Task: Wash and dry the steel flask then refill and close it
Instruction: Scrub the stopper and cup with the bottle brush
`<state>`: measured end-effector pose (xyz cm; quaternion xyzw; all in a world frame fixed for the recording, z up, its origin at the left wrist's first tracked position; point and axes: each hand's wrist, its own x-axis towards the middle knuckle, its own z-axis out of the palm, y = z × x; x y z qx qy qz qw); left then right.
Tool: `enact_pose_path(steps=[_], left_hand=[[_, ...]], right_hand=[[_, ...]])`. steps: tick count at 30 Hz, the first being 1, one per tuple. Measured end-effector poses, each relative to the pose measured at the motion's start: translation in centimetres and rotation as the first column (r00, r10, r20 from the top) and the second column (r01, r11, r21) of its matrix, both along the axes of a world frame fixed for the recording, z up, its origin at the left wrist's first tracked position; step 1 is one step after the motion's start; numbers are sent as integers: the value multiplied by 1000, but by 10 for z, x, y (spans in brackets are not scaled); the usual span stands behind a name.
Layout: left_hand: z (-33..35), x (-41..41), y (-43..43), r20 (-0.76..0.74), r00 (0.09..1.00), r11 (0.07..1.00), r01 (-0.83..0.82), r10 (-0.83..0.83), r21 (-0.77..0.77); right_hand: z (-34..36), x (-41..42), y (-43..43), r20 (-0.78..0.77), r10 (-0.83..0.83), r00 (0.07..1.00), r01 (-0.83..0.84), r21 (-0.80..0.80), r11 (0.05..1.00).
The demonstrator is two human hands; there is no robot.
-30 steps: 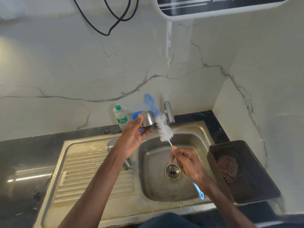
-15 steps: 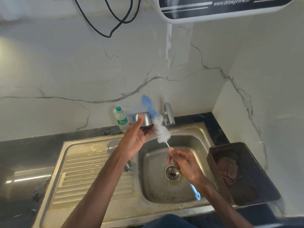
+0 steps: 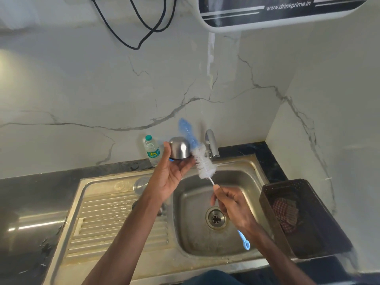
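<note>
Left hand (image 3: 170,178) still gripping the smooth domed steel flask cap (image 3: 180,148), seemingly turning it slightly, right hand (image 3: 234,204) pinching the thin-handled bottle brush (image 3: 204,164), fuzzy white bristles brushing the cap beside the left fingertips, over the dull steel sink (image 3: 205,249).

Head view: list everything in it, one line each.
Steel cap: one, silver, in left hand above sink.
Bottle brush: one, blue and white, bristles beside cap.
Plastic bottle: one, clear, green lid, counter by wall.
Tap: one, chrome, behind basin.
Sink: one, steel, in dark counter.
Basket: one, dark brown, right of sink.
Checked cloth: one, reddish, inside basket.
Purifier: one, black-white, on wall.
Left hand: holds cap.
Right hand: grips brush handle.
</note>
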<state>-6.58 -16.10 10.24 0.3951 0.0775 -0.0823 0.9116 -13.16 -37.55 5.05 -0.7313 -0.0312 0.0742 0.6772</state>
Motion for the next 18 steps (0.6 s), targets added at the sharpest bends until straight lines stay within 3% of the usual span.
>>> enact_pose_path(steps=[3, 6, 12, 14, 18], left_hand=[[-4, -5, -1, 6, 999, 997, 53, -54, 64], [-5, -12, -15, 27, 993, 981, 110, -116, 161], [3, -2, -2, 75, 997, 991, 4, -14, 136], [4, -2, 4, 40, 999, 983, -8, 1, 184], [0, -13, -7, 53, 991, 937, 95, -120, 336]], right_hand=[[2, -1, 0, -45, -5, 999, 6, 29, 1000], [16, 8, 6, 35, 17, 999, -19, 43, 999], [6, 0, -2, 23, 47, 999, -46, -13, 999], [3, -3, -7, -1, 41, 999, -41, -21, 999], [20, 7, -5, 50, 28, 998, -25, -59, 998]])
